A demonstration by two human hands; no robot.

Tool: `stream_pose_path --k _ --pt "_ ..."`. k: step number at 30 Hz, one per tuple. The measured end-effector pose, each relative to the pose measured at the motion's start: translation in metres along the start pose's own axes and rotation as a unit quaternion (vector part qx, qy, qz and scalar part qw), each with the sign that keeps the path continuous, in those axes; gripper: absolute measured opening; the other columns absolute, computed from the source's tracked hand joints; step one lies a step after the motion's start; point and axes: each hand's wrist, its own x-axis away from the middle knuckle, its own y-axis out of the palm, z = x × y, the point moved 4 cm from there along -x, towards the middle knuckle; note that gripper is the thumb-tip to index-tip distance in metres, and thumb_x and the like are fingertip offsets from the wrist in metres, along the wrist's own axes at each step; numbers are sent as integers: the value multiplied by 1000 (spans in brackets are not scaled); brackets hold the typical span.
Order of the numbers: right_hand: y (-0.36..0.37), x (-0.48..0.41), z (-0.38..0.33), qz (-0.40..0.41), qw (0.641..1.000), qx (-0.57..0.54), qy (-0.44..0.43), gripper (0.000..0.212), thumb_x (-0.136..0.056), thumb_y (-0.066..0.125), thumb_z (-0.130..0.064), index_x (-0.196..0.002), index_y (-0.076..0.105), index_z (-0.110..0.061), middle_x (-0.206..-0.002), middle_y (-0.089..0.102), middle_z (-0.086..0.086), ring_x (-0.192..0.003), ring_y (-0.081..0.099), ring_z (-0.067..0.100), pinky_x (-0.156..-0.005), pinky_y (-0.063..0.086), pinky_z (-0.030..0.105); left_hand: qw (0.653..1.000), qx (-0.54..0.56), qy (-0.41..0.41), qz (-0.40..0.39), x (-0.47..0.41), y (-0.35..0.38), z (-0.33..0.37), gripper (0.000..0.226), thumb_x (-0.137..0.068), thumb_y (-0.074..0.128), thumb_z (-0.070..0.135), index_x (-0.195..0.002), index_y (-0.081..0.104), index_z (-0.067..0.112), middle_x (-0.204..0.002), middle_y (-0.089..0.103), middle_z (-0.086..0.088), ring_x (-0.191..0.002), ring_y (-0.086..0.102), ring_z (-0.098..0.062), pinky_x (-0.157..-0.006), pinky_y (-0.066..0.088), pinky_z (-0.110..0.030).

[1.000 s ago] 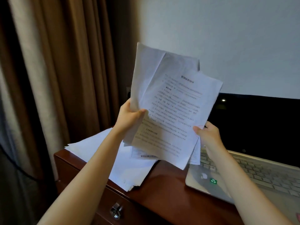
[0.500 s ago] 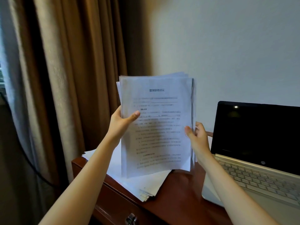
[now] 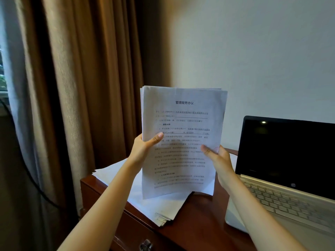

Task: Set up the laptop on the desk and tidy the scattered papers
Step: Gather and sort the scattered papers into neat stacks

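Note:
A sheaf of printed papers (image 3: 183,124) stands upright in the air above the desk, its sheets nearly squared together. My left hand (image 3: 143,149) grips its left edge, thumb across the front page. My right hand (image 3: 218,157) pinches the right edge lower down. Under the sheaf, a second stack of white papers (image 3: 154,205) lies askew on the left end of the dark wooden desk (image 3: 195,225). An open laptop (image 3: 282,178) with a dark screen and pale keyboard sits on the desk at the right.
Brown curtains (image 3: 81,87) hang at the left beside the desk, with a dark cable (image 3: 27,171) running down in front of them. A plain wall is behind. A metal drawer handle (image 3: 145,245) shows on the desk's front.
The fanned, tilted sheets have been drawn together into one upright sheaf. The view has swung up and left, so the laptop screen shows more.

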Motion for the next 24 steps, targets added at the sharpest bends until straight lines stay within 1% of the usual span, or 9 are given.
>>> stream_pose_path --k 2,5,8,12,14,16,18,21,24 --pt "-1 -1 -6 16 1000 -9 -11 19 -85 65 -14 -104 59 -15 -101 69 1 -90 66 14 -67 53 19 1000 0 8 4 -4 -1 4 41 -62 72 35 -100 64 22 -93 73 2 -85 71 -17 -66 57 -25" --pt "-1 -3 -13 33 999 -18 -26 19 -86 64 -15 -101 53 -14 -97 66 0 -84 64 13 -56 50 10 999 -2 40 6 -10 -2 19 35 -67 67 32 -100 63 24 -89 74 8 -81 72 -10 -63 56 -20" --pt "4 -4 -15 8 1000 -6 -28 24 -86 64 -17 -107 52 -13 -100 66 0 -86 65 11 -62 51 15 999 -21 46 8 -13 1 23 42 -62 72 35 -101 62 24 -95 72 4 -83 71 -15 -64 57 -22" --pt "3 -4 -11 17 999 -12 -26 32 -85 66 -19 -112 50 -13 -103 65 -1 -88 65 10 -66 52 19 1000 23 -5 10 -13 -4 12 39 -66 67 30 -104 63 20 -100 71 -4 -86 70 -20 -68 57 -29" --pt "1 -3 -4 13 1000 -17 -13 36 -84 66 -15 -115 48 -11 -106 64 2 -91 64 12 -69 52 21 999 -1 -41 -13 -8 -5 2 39 -66 67 30 -104 63 21 -102 70 -3 -88 69 -18 -68 57 -27" --pt "4 -3 1 -25 999 -7 -21 36 -84 65 -7 -118 51 -10 -108 66 2 -96 66 13 -69 54 20 996 -42 -75 -35 -2 -3 -10 38 -66 70 29 -103 64 21 -103 71 -3 -92 69 -18 -72 57 -28" --pt "3 -3 3 -31 999 6 -26 37 -85 63 -1 -119 52 -8 -109 67 2 -98 65 17 -69 55 18 994 -63 -88 -11 2 -2 -16 31 -72 76 25 -100 66 17 -102 70 -7 -95 68 -26 -77 57 -35" --pt "-2 -6 4 13 999 39 -1 40 -84 65 -1 -120 48 -6 -112 62 5 -100 61 21 -71 51 21 992 -90 -65 61 3 -3 -13 7 -87 64 15 -94 64 12 -91 67 -6 -87 65 -28 -74 56 -35" --pt "-5 -8 5 9 996 87 19 37 -84 66 -3 -117 51 -6 -109 61 6 -98 60 22 -77 49 27 987 -82 -59 122 4 -5 -10 10 -93 57 12 -98 63 6 -85 64 -7 -78 64 -25 -74 56 -40"
